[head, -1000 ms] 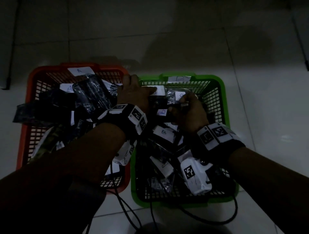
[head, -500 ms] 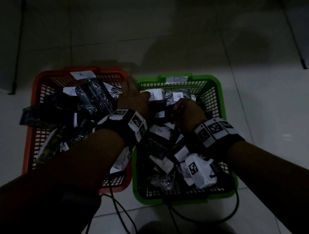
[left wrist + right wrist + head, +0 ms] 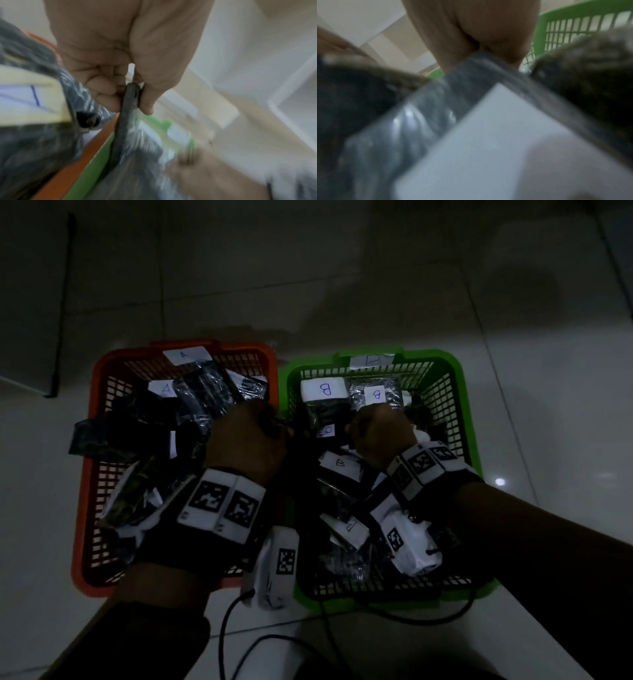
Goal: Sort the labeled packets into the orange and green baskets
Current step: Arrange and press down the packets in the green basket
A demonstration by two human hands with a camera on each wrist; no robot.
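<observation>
Down on the glossy tiled floor (image 3: 513,422) sit two rectangular plastic lattice baskets, touching side by side: the orange basket (image 3: 89,474) on the left and the green basket (image 3: 469,419) on the right. Each carries a white paper tag on its far rim, the orange one marked A; the green one's letter is too faint to read. Both are heaped with crinkly, shiny dark packets bearing white paper labels, A ones in the orange basket (image 3: 164,389) and B ones in the green (image 3: 323,389). The left hand (image 3: 246,443) hovers over the seam where the two rims meet; its wrist view shows the grip pinching a thin dark packet (image 3: 127,115) edge-on between thumb and curled fingers (image 3: 102,89), the packet hanging above the orange and green rims. The right hand (image 3: 380,436) is over the green basket near its far side, its grip closed on a clear-wrapped dark packet with a flat white label (image 3: 488,135), though that view is badly blurred. Black cables (image 3: 233,631) trail across the floor by the near rims.
</observation>
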